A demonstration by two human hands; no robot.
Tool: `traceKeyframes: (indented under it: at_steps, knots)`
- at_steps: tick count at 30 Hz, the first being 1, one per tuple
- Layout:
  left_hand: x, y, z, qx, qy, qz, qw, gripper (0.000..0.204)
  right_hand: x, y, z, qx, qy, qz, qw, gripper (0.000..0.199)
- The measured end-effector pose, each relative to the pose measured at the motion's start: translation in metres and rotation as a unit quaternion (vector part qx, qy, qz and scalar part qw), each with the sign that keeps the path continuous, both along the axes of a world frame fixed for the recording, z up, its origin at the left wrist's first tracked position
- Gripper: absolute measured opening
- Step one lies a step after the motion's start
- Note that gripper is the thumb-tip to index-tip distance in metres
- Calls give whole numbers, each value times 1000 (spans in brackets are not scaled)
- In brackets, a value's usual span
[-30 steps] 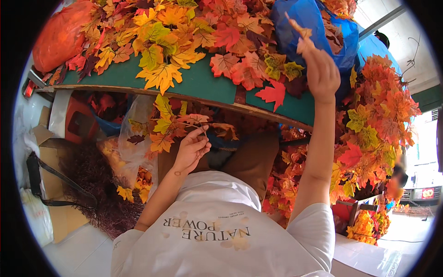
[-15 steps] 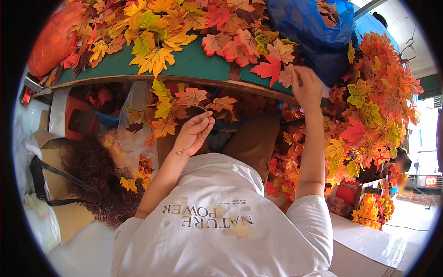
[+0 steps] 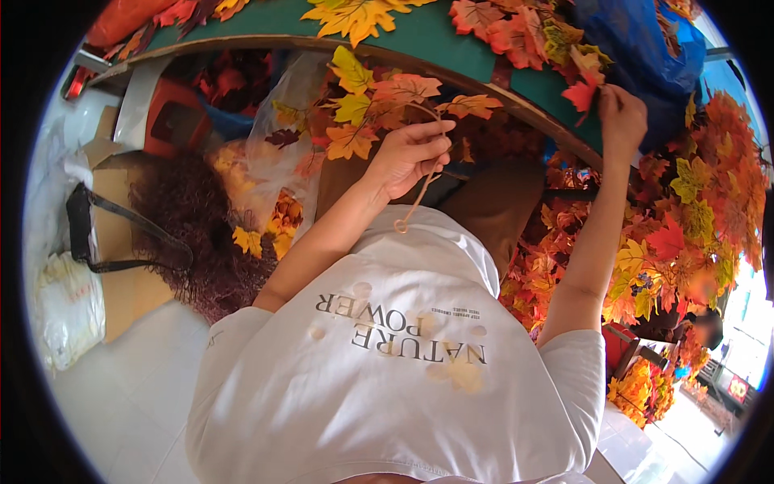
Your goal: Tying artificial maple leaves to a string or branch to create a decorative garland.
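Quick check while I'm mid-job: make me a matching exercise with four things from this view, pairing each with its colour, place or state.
Things
1. Left hand
2. Right hand
3. Tabletop
4. Cardboard box

Places, colours, states
A. At the picture's left, beside a dark purple bundle
B. Close to a red leaf at the table's edge
C. Holding a stem with a curled end
D. Green

Pairs: 1-C, 2-B, 3-D, 4-A

Your head-worn fisheye looks down from close above your white shirt (image 3: 387, 339), lower centre, past your left hand (image 3: 409, 155), upper middle, toward the worktop (image 3: 435, 39) along the top.
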State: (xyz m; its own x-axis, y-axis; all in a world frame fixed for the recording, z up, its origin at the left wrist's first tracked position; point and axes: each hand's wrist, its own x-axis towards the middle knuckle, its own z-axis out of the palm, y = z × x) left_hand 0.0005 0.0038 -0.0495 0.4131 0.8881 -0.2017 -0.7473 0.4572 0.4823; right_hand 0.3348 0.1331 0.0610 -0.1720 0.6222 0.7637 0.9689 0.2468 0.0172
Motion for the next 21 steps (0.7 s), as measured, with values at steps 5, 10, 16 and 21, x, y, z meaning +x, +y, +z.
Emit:
traceKeyframes:
  at_steps: [5, 10, 16, 21]
  knots:
    - [4, -2, 2, 20, 80, 9, 997, 37, 5, 8, -6, -61, 271, -43, 960, 22]
    - [9, -3, 13, 105, 91, 27, 990, 37, -3, -1, 2, -150, 193, -107, 964, 27]
    - [-2, -6, 13, 94, 153, -39, 983, 37, -10, 4, 5, -98, 354, 53, 929, 17]
    - [0, -2, 22, 173, 363, -28, 915, 37, -25, -9, 25, 82, 570, 185, 796, 8]
